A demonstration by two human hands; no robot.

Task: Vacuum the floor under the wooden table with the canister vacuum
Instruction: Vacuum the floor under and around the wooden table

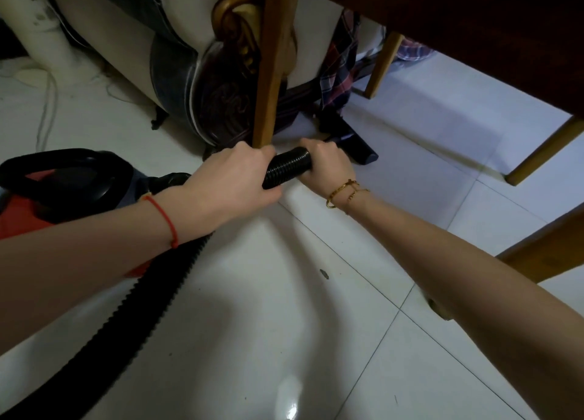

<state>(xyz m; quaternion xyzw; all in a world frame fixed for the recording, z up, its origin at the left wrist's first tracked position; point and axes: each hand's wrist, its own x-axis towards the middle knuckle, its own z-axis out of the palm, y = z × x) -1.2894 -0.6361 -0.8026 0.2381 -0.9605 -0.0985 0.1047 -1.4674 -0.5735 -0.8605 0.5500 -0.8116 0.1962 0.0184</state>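
Both hands grip the black ribbed hose [286, 167] of the canister vacuum. My left hand [232, 179] wraps it from the left, and my right hand [327, 163] holds it just ahead. The black nozzle [354, 146] lies on the white tile floor [284, 309] beyond my right hand, under the dark wooden table [474, 24]. The red and black canister [63, 195] sits at the left, partly behind my left forearm. The hose runs from my hands down to the lower left.
A light wooden table leg [271, 71] stands right behind my hands. Two more legs [380, 65] [543, 150] stand further right. An ornate sofa end [218, 81] with plaid cloth [339, 68] blocks the back. A white cord [47, 103] trails at the left.
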